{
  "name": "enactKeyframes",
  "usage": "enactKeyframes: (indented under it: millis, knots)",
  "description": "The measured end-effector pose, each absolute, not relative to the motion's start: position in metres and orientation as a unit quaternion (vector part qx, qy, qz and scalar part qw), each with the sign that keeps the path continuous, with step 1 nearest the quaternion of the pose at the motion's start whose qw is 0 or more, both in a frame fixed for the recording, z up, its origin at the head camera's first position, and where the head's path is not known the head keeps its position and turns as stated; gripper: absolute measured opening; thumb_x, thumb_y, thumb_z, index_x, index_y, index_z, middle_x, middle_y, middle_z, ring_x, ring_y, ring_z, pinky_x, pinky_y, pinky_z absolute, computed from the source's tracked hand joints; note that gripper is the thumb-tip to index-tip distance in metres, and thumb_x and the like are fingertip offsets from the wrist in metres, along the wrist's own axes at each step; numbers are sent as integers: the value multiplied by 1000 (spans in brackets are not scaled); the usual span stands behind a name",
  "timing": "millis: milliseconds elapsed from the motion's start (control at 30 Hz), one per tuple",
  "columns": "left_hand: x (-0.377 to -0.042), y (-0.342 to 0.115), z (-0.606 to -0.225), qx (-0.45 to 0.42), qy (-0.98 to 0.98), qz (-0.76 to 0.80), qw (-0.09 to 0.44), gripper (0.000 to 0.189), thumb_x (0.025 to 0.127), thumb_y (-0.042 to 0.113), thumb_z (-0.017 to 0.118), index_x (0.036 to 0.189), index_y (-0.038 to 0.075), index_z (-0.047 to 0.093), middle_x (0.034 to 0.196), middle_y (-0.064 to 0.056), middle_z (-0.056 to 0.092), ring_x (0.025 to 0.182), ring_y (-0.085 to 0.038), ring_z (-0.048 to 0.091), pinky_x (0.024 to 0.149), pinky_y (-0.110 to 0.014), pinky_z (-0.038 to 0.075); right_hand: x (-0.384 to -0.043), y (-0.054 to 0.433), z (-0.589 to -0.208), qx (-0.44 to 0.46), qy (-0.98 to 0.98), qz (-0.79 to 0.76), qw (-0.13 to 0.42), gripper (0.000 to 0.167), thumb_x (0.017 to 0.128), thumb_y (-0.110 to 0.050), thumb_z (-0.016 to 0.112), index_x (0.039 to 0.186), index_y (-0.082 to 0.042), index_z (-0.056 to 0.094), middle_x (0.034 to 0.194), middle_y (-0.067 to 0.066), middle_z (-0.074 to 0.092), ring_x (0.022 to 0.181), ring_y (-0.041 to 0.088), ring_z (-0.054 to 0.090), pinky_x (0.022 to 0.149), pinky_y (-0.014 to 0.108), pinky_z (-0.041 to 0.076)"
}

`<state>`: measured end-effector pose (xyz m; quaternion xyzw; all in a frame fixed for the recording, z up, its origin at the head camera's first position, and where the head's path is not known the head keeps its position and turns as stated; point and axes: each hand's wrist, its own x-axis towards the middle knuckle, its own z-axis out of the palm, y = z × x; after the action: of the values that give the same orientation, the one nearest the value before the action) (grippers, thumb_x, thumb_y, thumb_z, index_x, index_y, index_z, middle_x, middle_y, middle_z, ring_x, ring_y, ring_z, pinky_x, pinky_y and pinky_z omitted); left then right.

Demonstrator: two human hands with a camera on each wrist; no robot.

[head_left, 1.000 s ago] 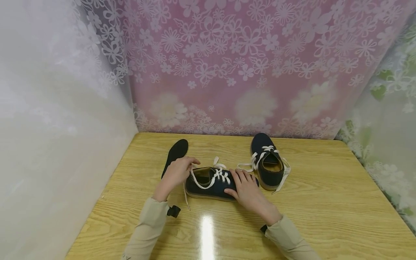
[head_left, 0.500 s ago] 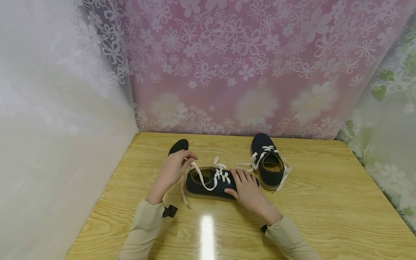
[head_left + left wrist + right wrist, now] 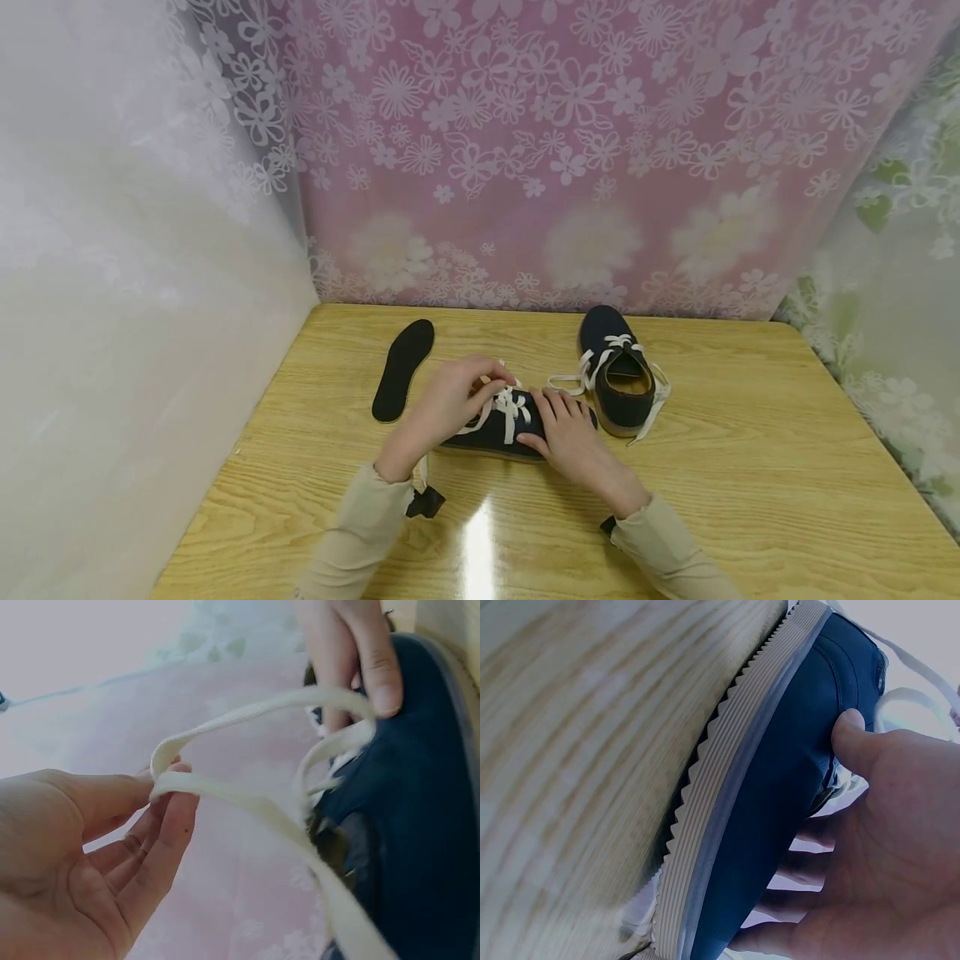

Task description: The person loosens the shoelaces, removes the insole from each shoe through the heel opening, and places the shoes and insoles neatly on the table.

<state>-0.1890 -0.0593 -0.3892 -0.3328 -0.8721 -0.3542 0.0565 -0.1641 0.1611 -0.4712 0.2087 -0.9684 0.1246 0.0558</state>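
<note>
A dark blue sneaker [image 3: 487,438] with white laces lies sideways on the table, toe to the right. Between thumb and fingertips, my left hand [image 3: 456,395] pinches a white shoelace [image 3: 247,796] over the lacing. The left wrist view has this lace bent at the fingertips, both strands running back to the shoe. My right hand [image 3: 573,440] holds the shoe's front part, its thumb [image 3: 851,735] on the near side and its fingers over the top. Part of the shoe's opening and heel is hidden behind the left hand.
A black insole [image 3: 402,372] lies at the left, beyond my left forearm. Behind the right hand stands a second dark blue sneaker [image 3: 625,410], its white laces loose. The wooden table [image 3: 757,467] ends at a pink flowered curtain [image 3: 525,167].
My left hand first drew the lace up and left of the shoe, then carried it right, over the lacing. The insole shows whole again. The right hand has stayed on the shoe.
</note>
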Motion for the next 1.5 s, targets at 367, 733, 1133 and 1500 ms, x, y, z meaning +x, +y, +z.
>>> enactKeyframes:
  millis: [367,733,1133,1500]
  knots:
    - [-197,-55,-413,-300,-899,-318,18,15,101,20,66,109,14,76,91,3,72,74,-7,65,64,-23,51,-166,160,-471,216,-967,119,60,68,100,-38,64,150,3,42,145,29,46,134,50,42,104,70,37]
    - [-201,-56,-425,-299,-916,-262,59,8,96,15,72,104,16,74,103,-2,65,80,-12,67,67,-24,53,-165,158,-471,217,-966,126,62,69,99,-39,63,150,2,42,145,28,46,135,50,42,104,71,36]
    - [-202,-57,-431,-311,-911,-256,88,4,94,15,74,95,16,70,106,-1,62,82,-13,64,65,-23,51,-164,157,-471,211,-968,122,58,69,99,-39,64,151,2,42,145,27,46,135,50,42,104,71,36]
    - [-196,-41,-430,-368,-903,-191,112,4,96,19,72,94,17,72,109,1,62,71,-8,57,52,-15,41,-164,160,-473,206,-968,128,68,69,98,-37,66,148,4,44,144,29,47,134,51,43,102,72,38]
